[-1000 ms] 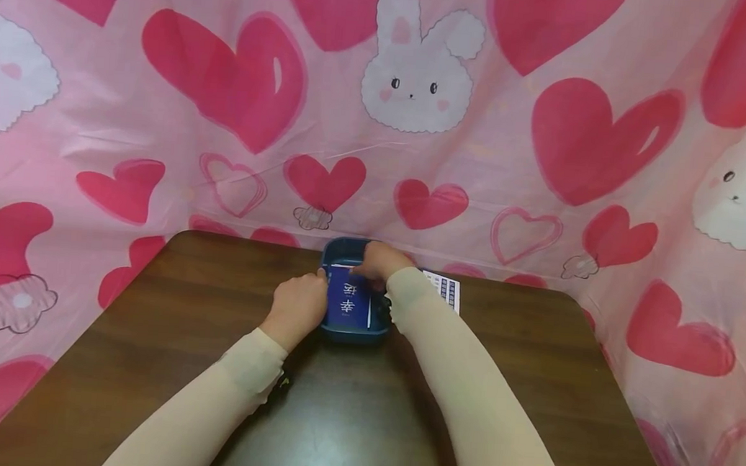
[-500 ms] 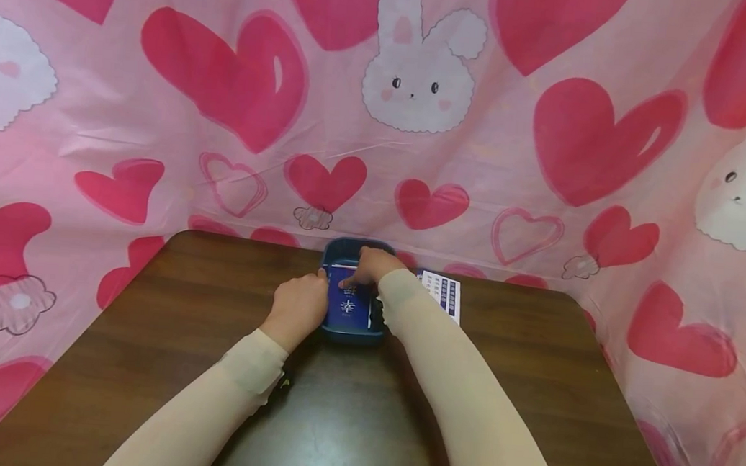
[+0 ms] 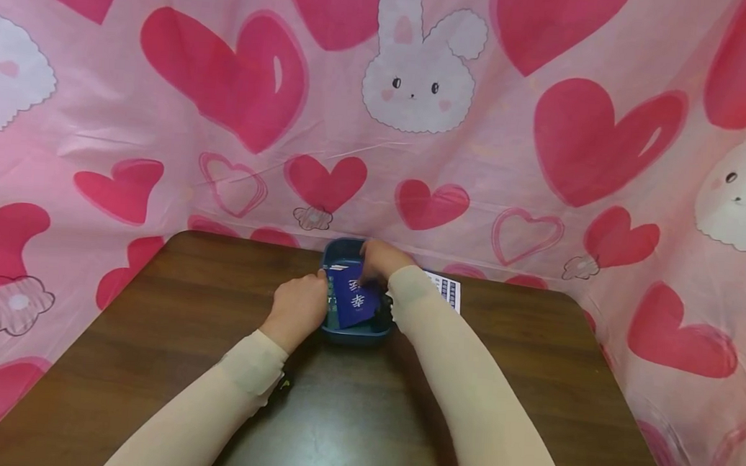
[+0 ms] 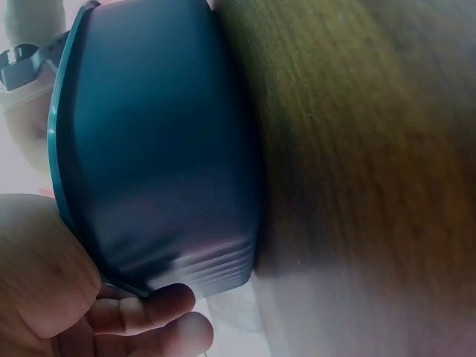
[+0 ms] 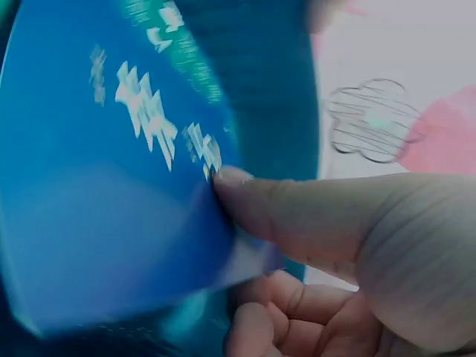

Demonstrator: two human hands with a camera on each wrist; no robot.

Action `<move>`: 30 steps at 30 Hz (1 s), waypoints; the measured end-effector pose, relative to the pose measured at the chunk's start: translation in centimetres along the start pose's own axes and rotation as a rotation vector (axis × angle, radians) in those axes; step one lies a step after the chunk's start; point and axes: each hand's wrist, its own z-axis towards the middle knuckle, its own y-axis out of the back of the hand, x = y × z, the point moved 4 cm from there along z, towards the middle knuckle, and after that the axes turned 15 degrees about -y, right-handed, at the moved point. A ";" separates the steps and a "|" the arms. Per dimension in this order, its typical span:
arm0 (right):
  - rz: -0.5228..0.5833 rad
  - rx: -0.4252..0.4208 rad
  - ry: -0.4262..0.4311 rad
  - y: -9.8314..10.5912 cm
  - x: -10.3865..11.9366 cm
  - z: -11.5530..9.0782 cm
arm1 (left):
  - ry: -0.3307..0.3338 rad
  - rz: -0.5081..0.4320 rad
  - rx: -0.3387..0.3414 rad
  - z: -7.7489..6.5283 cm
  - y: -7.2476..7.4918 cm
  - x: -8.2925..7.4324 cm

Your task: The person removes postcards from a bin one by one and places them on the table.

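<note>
A dark blue plastic bin [image 3: 354, 338] stands at the far edge of the table. My left hand [image 3: 299, 306] grips its left side, with fingers curled at the rim in the left wrist view. Between the thumb and fingers of my right hand [image 3: 384, 259] is a blue card [image 5: 111, 186] with white characters. That card is turned at an angle over the bin, and the right wrist view shows it slightly blurred. Beneath it, inside the bin, lies a green printed card [image 5: 182, 52], partly covered.
A white printed sheet [image 3: 450, 292] lies right of the bin, partly hidden by the right sleeve. Pink fabric [image 3: 328, 129] with hearts and rabbits hangs close behind the bin and along both sides of the brown table [image 3: 146, 318].
The blue card has turned and shifted right, uncovering a strip of the green card. My right hand pressed on its face half a second ago and now pinches it. The left hand stays put.
</note>
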 end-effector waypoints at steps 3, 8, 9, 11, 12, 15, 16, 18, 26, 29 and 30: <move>0.047 -0.002 0.023 1.0 0.1 -0.3 | 0.000 0.008 -0.006 0.0 0.0 0.1; 0.157 -0.015 0.044 2.7 -0.1 -1.4 | 0.002 0.022 -0.020 -0.1 0.1 0.1; 0.188 -0.021 0.045 3.0 -0.4 -1.4 | 0.002 0.024 -0.023 -0.1 0.2 0.1; 0.284 -0.016 0.038 3.5 -1.2 -1.6 | -0.001 0.027 -0.024 -0.1 0.1 0.0; 0.331 -0.019 0.036 3.8 -1.8 -1.7 | -0.003 0.028 -0.024 -0.1 0.1 0.0; 0.445 -0.023 0.035 4.7 -3.6 -2.1 | -0.004 0.028 -0.019 -0.1 0.1 0.0; 0.481 -0.023 0.041 5.0 -4.4 -2.2 | -0.002 0.027 -0.015 0.0 0.0 -0.1; 0.519 -0.038 0.049 5.5 -5.9 -2.1 | 0.003 0.021 -0.007 0.0 0.0 -0.1; 0.591 -0.079 0.037 5.9 -12.3 -2.5 | 0.021 0.014 0.008 0.0 0.0 -0.1; 0.685 -0.079 0.027 5.7 -14.3 -2.8 | 0.021 0.015 0.003 -0.1 0.1 -0.2; 0.719 -0.077 0.019 5.5 -14.9 -2.9 | 0.021 0.016 0.001 -0.1 0.2 -0.3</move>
